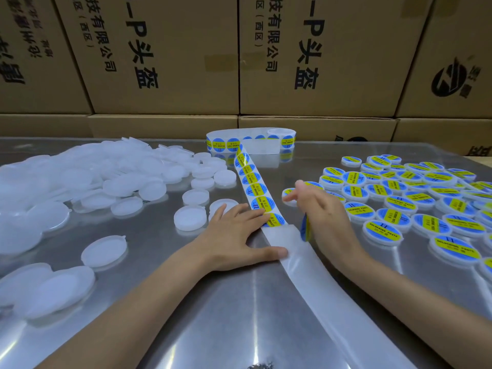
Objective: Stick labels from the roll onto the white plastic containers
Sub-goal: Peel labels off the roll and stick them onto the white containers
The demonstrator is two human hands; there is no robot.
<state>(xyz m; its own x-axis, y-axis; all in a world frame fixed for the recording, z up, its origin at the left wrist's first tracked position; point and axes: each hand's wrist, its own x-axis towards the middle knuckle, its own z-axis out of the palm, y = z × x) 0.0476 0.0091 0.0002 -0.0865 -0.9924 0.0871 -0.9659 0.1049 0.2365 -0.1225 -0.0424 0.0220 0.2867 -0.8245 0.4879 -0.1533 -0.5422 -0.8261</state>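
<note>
The left hand (pixel 234 235) lies flat on the shiny desk (pixel 239 315), fingers straight, fingertips pressing the label strip (pixel 255 187) at its lowest sticker and the thumb resting on the bare backing paper (pixel 319 288). The right hand (pixel 322 211) stands on edge just right of the strip, a peeled label (pixel 304 227) stuck to or pinched at its underside; its blurred fingers reach toward a labelled container (pixel 288 194) at its 12 o'clock.

The strip runs from the label roll (pixel 250 142), at 12 o'clock near the desk's far edge, down to the hands; the spent backing goes on toward 5 o'clock and off the near edge.

Unlabelled white containers (pixel 80 182) heap up from 9 to 11 o'clock, with loose ones close to the left hand. Labelled containers (pixel 412 206) crowd the 2 to 3 o'clock side up to the right edge. Bare desk shows at 6 to 7 o'clock, between the forearms. Cardboard boxes (pixel 165 62) wall the far edge.
</note>
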